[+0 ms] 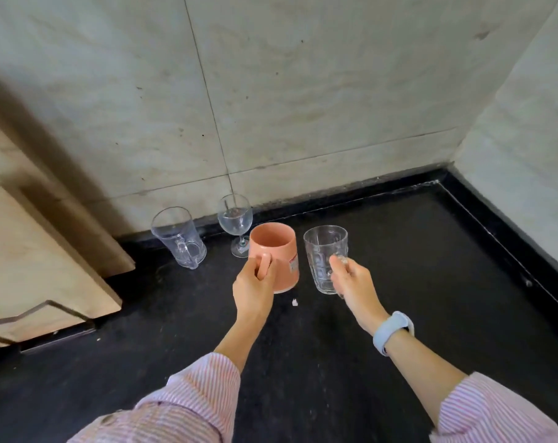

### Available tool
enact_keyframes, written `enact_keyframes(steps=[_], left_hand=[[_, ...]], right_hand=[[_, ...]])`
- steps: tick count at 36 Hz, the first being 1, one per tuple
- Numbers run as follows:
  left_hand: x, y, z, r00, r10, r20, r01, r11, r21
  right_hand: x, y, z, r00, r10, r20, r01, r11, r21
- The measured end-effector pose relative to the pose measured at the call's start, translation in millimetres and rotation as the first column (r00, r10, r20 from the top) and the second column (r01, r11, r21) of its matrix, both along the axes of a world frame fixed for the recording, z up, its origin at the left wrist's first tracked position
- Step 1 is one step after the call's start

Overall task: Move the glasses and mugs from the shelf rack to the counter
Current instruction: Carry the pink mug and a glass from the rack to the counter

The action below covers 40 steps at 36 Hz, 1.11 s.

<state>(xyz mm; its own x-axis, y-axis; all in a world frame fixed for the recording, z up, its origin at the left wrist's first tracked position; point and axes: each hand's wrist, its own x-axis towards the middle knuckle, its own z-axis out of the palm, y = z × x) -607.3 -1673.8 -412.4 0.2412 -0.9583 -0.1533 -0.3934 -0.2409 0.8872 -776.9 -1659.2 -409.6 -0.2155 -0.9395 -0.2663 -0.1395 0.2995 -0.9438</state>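
The black counter (pixel 399 282) runs into a corner of pale tiled wall (pixel 303 91), and everything sits toward that back edge. Largest on it is the pink mug (pixel 279 251), upright with nothing visible inside; the left hand (pixel 255 282) grips its handle, fingers curled round it on the near side. Just right of the pink mug stands the clear glass mug (pixel 324 257), also empty, its handle pinched by the curled fingers of the right hand (pixel 351 279), whose wrist wears a pale blue watch (pixel 392 330). Left of the pink mug, well apart, a second clear mug (pixel 178 236) stands empty and untouched. Just behind the pink mug is a wine glass (pixel 235 219), empty.
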Motion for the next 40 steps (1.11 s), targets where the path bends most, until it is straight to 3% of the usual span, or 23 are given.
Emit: enact_keyframes(steps=[11, 21, 32, 40], left_hand=[[-29, -67, -34, 0.998, 0.039, -0.052, -0.042, 0.997, -0.065], [-32, -76, -42, 0.999, 0.043, -0.032, -0.046, 0.997, -0.07], [-45, -68, -66, 0.972, -0.175, -0.158, 0.166, 0.984, -0.07], [-46, -76, -70, 0.994, -0.107, -0.021, 0.106, 0.994, -0.019]], right_hand=[[-14, -71, -31, 0.995, 0.077, 0.056, -0.072, 0.994, -0.085], [-7, -91, -36, 0.985, 0.153, -0.084, -0.159, 0.985, -0.062], [-6, -109, -54, 0.933, 0.258, -0.25, -0.246, 0.966, 0.081], [-7, -109, -50, 0.881, 0.272, -0.387, -0.246, 0.962, 0.115]])
